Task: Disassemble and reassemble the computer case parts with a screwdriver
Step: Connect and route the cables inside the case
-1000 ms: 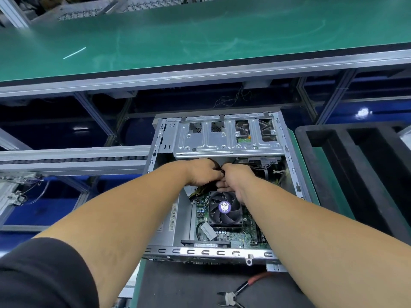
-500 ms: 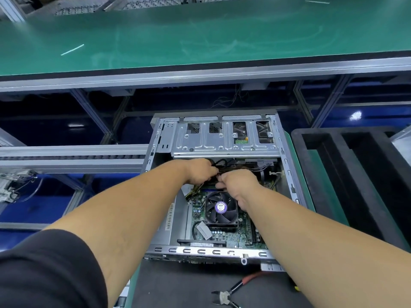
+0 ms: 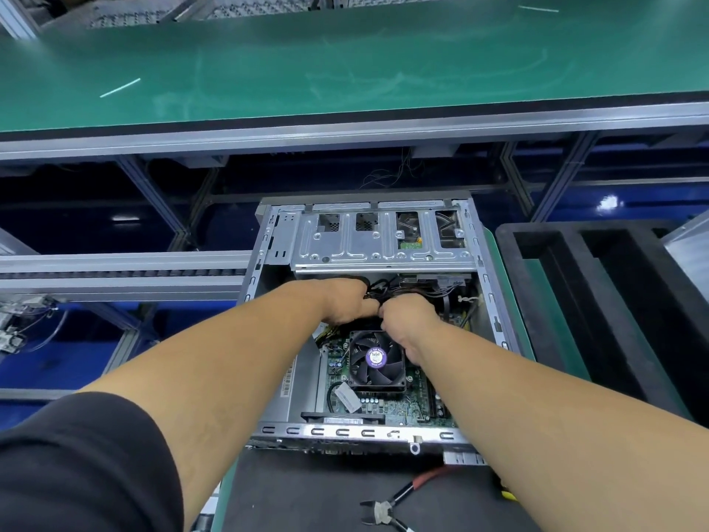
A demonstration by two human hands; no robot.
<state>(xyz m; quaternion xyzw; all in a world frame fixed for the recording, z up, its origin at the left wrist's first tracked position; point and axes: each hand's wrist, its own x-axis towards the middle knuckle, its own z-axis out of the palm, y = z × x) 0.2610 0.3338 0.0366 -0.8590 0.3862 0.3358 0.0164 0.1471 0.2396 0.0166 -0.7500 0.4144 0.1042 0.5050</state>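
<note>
An open computer case [image 3: 495,301] lies on its side before me, its motherboard and black CPU fan [image 3: 376,359] exposed. A silver drive cage [image 3: 380,243] spans the far end. My left hand [image 3: 347,301] and my right hand [image 3: 408,314] are both inside the case, just below the cage and above the fan, knuckles close together. Their fingers curl around a bundle of black cables [image 3: 378,289]. The fingertips are hidden. No screwdriver is in sight.
Red-handled cutters [image 3: 395,504] lie on the dark mat [image 3: 307,493] near the case's front edge. A black foam tray [image 3: 614,309] stands to the right. A green conveyor table [image 3: 345,59] runs across the back, with a metal rail [image 3: 115,274] on the left.
Both hands stay on the cables and have shifted slightly upward toward the drive cage. The view has dipped a little, so the cutters show more fully.
</note>
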